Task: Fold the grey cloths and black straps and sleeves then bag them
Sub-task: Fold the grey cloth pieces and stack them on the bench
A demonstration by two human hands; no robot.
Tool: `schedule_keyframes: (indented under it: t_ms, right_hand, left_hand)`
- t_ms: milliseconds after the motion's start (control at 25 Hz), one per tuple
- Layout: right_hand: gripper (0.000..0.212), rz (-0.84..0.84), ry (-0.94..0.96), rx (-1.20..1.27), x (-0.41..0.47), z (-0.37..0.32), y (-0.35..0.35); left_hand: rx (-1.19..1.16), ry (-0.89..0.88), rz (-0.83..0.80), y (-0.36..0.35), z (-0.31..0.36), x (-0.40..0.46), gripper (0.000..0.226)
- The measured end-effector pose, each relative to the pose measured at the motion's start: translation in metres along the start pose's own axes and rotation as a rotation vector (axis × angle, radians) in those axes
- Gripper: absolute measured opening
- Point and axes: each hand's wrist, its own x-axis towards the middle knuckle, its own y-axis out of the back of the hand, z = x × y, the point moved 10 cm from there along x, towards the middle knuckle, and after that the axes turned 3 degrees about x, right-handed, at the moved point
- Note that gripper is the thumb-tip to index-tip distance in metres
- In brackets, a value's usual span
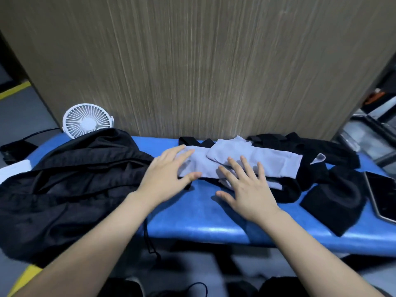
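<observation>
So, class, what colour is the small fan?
White, clearest in the head view: small fan.

Two bare forearms and hands, seen from above, reaching up-frame from the lower edge.

Left hand [169, 172]: centre-left of the frame, palm down, fingers straight and slightly spread, pointing toward the upper right, thumb out to the right; forearm runs diagonally from the lower left corner. Right hand [249, 187]: just right of centre, palm down, fingers splayed and pointing up-frame, thumb extended to the left; forearm enters from the lower right. Both wrists straight, sleeves not visible, hands apart.
</observation>
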Motion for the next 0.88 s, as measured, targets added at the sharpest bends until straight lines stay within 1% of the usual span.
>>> schedule_keyframes:
  t_ms: [80, 160, 280, 400, 560, 640, 760, 880]
  right_hand:
    - [0.079, -0.041, -0.035, 0.013, -0.004, 0.019, -0.004]
    - [0.085, -0.125, -0.079, 0.031, -0.012, 0.041, -0.018]
    - [0.090, -0.204, -0.096, 0.037, -0.020, 0.060, -0.034]
    - [0.090, -0.219, -0.102, 0.065, -0.014, 0.071, -0.038]
    - [0.088, -0.239, -0.114, 0.071, -0.001, 0.103, -0.044]
    - [0.084, -0.254, -0.128, 0.093, 0.004, 0.118, -0.048]
    - [0.074, -0.262, -0.165, 0.140, 0.013, 0.133, -0.051]
    - [0.072, -0.257, -0.192, 0.161, 0.021, 0.140, -0.053]
  left_hand:
    - [0.023, -0.011, -0.032, -0.029, 0.015, 0.005, 0.095]
    - [0.063, -0.022, -0.071, -0.054, 0.018, 0.010, 0.092]
    - [0.090, -0.019, -0.048, -0.068, 0.015, 0.022, 0.073]
    - [0.077, -0.013, 0.004, -0.065, 0.014, 0.031, 0.053]
    - [0.043, 0.029, 0.025, -0.063, 0.010, 0.037, 0.034]
    - [0.020, 0.059, 0.029, -0.062, 0.002, 0.039, 0.031]
    - [-0.020, 0.048, 0.032, -0.064, -0.003, 0.047, 0.031]
    - [-0.043, 0.052, 0.009, -0.071, -0.005, 0.061, 0.032]
